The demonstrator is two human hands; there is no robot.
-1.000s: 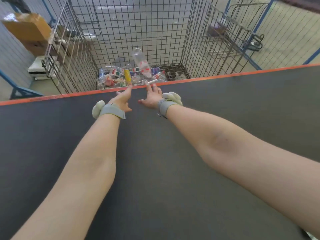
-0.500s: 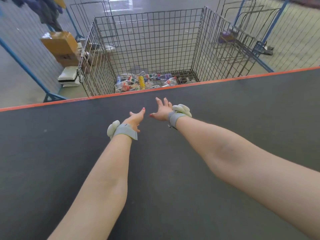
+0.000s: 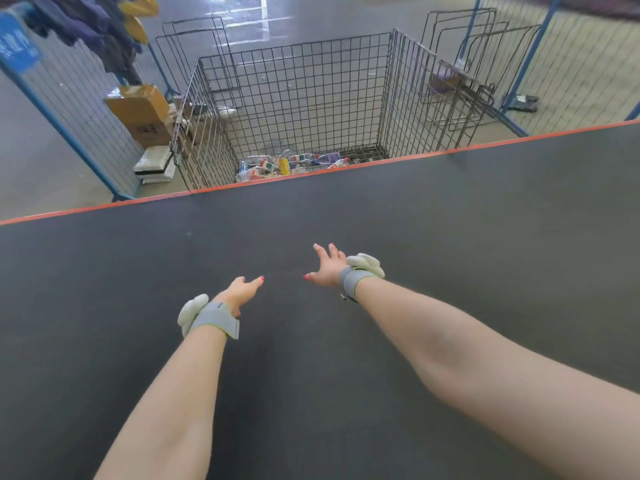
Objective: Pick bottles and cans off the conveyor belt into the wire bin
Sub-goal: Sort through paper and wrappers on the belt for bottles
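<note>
The dark conveyor belt (image 3: pixel 450 237) with its orange far edge fills the lower view; no bottle or can lies on the part I see. Beyond that edge stands the wire bin (image 3: pixel 408 91), with a heap of bottles and cans (image 3: pixel 287 164) on its floor, a yellow one among them. My left hand (image 3: pixel 239 292) hovers over the belt's middle, fingers straight, holding nothing. My right hand (image 3: pixel 327 266) is a little farther out and to the right, fingers spread, also holding nothing. Both wrists wear grey bands with white pods.
A cardboard box (image 3: pixel 142 112) and a white flat package (image 3: pixel 154 164) lie on the floor left of the bin. Blue-framed mesh fencing (image 3: pixel 69 133) runs along the left. Folded wire frames (image 3: pixel 460 77) stand right of the bin.
A clear bottle that was in the air over the bin a second ago has dropped among the others. Both hands have drawn back from the belt's far edge toward me.
</note>
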